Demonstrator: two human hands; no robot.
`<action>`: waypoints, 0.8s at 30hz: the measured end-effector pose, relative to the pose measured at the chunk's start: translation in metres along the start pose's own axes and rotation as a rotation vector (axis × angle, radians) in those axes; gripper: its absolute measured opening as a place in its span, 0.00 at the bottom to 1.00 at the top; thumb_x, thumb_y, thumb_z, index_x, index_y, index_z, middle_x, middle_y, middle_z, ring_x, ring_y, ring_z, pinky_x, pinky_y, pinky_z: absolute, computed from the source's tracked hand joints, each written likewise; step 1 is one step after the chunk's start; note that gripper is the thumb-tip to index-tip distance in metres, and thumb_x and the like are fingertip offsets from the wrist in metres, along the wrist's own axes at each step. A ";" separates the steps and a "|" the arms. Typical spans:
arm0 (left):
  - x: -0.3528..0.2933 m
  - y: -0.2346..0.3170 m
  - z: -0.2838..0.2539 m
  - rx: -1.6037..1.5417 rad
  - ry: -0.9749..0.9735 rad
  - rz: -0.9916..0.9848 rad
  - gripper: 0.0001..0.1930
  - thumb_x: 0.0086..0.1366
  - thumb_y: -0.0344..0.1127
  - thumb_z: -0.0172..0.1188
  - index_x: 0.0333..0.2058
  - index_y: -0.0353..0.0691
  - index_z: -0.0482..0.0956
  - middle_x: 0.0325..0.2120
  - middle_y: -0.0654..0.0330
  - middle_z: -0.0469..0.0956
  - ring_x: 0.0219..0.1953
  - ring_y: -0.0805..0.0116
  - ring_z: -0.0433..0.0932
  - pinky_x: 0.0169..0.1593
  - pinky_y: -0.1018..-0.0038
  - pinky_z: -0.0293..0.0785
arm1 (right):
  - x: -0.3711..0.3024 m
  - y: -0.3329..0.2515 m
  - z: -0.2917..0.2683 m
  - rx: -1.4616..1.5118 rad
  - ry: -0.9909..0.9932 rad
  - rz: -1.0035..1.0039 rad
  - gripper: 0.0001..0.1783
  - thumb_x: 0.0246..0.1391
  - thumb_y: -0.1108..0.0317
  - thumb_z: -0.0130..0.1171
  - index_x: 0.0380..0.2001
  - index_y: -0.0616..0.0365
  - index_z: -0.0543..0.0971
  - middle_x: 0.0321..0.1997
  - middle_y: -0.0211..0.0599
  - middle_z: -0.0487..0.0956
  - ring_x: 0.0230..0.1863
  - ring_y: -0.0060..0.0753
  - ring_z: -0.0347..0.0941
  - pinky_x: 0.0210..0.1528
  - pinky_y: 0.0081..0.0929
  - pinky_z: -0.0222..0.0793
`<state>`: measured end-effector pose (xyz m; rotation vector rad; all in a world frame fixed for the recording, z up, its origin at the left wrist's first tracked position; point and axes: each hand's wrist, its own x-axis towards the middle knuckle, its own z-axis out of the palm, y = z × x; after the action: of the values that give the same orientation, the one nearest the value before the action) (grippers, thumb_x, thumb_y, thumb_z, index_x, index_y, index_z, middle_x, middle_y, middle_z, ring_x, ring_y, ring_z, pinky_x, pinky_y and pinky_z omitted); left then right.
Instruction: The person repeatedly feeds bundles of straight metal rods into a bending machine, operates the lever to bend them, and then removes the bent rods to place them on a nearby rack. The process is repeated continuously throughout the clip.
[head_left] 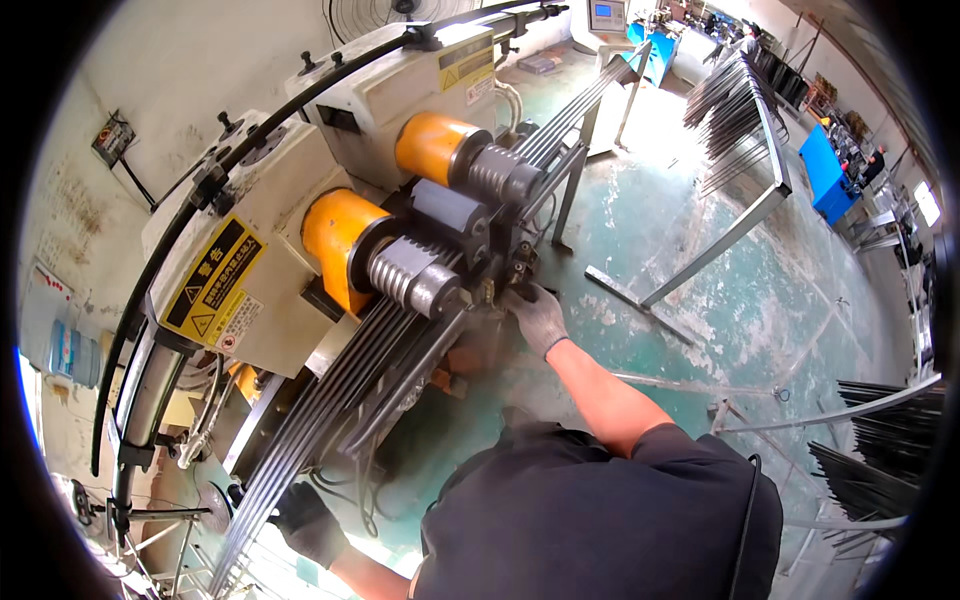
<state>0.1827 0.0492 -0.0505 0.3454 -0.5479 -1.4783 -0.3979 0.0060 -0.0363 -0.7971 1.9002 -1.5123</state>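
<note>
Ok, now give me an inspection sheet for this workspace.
Surface: green floor, worn in pale patches.
Job's things: grey metal rods side by side at the machine's ribbed rollers.
Clutter: dark rods massed on racks at right.
Grips: both gloved; right grip at the machine's fittings, left grip beside the grey rods, contact unclear.
Cables: black hose arching along the machine.
Surroundings: blue cabinet, distant person.

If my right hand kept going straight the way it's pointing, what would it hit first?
Your right hand would most likely meet the small metal fittings just ahead of it, beside the ridged roller. Whether it already touches them is hard to tell from this angle.
</note>
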 end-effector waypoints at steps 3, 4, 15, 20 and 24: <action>0.020 0.007 0.059 -0.061 -0.104 0.092 0.30 0.80 0.55 0.46 0.64 0.33 0.74 0.63 0.48 0.76 0.66 0.51 0.73 0.74 0.54 0.62 | 0.023 -0.026 0.000 0.184 0.057 0.084 0.25 0.65 0.54 0.63 0.55 0.63 0.82 0.53 0.45 0.86 0.54 0.37 0.81 0.59 0.33 0.71; 0.025 0.015 0.076 -0.044 -0.026 0.134 0.31 0.80 0.55 0.46 0.64 0.32 0.73 0.62 0.47 0.78 0.65 0.50 0.74 0.75 0.54 0.61 | 0.032 -0.030 0.002 0.218 0.086 0.043 0.23 0.65 0.55 0.63 0.53 0.63 0.83 0.48 0.39 0.85 0.47 0.32 0.80 0.52 0.30 0.72; 0.120 0.073 0.331 0.637 0.069 0.527 0.34 0.80 0.54 0.49 0.69 0.28 0.63 0.64 0.44 0.73 0.67 0.50 0.71 0.75 0.56 0.59 | 0.106 -0.057 0.028 0.767 0.024 0.151 0.23 0.66 0.52 0.59 0.50 0.62 0.84 0.47 0.35 0.83 0.48 0.29 0.74 0.55 0.31 0.66; 0.163 0.020 0.414 0.716 0.026 0.488 0.25 0.77 0.46 0.59 0.62 0.31 0.74 0.54 0.48 0.81 0.52 0.59 0.82 0.61 0.64 0.77 | 0.131 -0.057 0.037 0.719 -0.038 0.079 0.22 0.63 0.57 0.63 0.51 0.63 0.83 0.48 0.37 0.84 0.50 0.32 0.77 0.55 0.30 0.68; 0.185 -0.016 0.458 0.892 -0.071 0.509 0.25 0.73 0.41 0.64 0.61 0.29 0.73 0.45 0.49 0.83 0.44 0.62 0.82 0.55 0.67 0.79 | 0.132 -0.088 0.035 0.595 -0.052 0.041 0.23 0.58 0.61 0.67 0.52 0.65 0.82 0.49 0.40 0.84 0.49 0.34 0.80 0.52 0.32 0.73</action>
<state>-0.0788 -0.0850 0.3470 0.7774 -1.2457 -0.6887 -0.4494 -0.1315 0.0332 -0.5098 1.3016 -1.8689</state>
